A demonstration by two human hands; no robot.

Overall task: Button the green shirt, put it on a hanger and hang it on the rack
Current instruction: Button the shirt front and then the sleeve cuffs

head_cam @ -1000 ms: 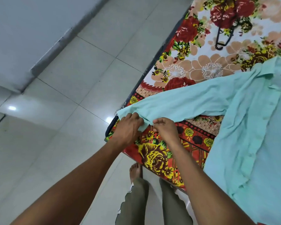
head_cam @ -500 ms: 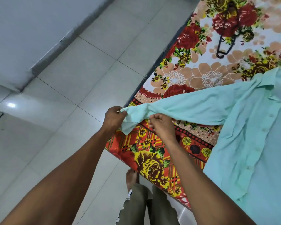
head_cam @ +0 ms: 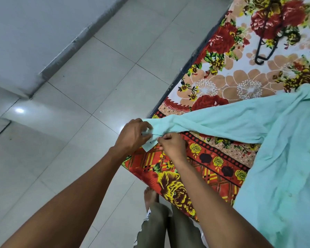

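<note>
A pale green shirt [head_cam: 283,158] lies spread on a bed, its front placket running down the right side and one sleeve [head_cam: 213,125] stretched leftward to the bed's corner. My left hand [head_cam: 134,135] grips the cuff end of that sleeve. Close beside it my right hand [head_cam: 170,144] pinches the cuff's edge, fingers curled. Both hands meet over the cuff at the bed's corner. A black hanger [head_cam: 268,45] lies on the bed at the top right, apart from the shirt. No rack is in view.
The bed carries a floral sheet [head_cam: 213,86] in red, orange and yellow. Grey floor tiles [head_cam: 79,122] spread to the left up to a wall. My legs and a bare foot [head_cam: 150,196] stand by the bed's near edge.
The cuff was lifted off the bed's corner, then my two hands closed together over it. The view shifted slightly, showing more of the bed.
</note>
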